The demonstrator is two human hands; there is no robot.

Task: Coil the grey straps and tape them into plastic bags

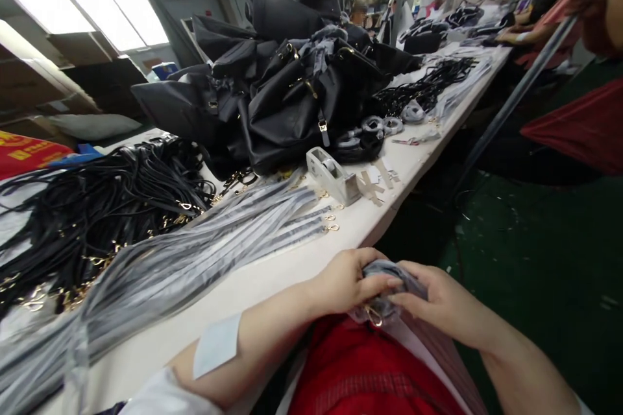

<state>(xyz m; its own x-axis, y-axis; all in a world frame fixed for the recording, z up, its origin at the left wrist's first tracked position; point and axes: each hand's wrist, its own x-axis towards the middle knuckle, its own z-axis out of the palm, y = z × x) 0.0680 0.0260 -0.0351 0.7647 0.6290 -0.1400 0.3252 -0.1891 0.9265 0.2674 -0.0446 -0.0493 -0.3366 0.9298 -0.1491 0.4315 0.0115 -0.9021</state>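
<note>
A coiled bag strap (pixel 382 270) in clear plastic wrap is held close to my lap, a gold clasp hanging from its lower side. My left hand (pixel 348 282) is closed around its left part, thumb across the front. From the other side my right hand (pixel 435 295) grips it, fingers partly behind the bundle. On the table (pixel 263 279) beside my left forearm lies a spread of plastic-wrapped straps (pixel 195 253) with gold clasps. Stuck on that forearm is a pale blue patch (pixel 217 345).
A heap of black bags (pixel 292 91) stands on the table. Near the edge is a tape dispenser (pixel 331 175) by brown paper strips (pixel 372 188). Loose black straps (pixel 107 201) lie left. A metal pole (pixel 520 91) slants at right. Co-workers sit farther along.
</note>
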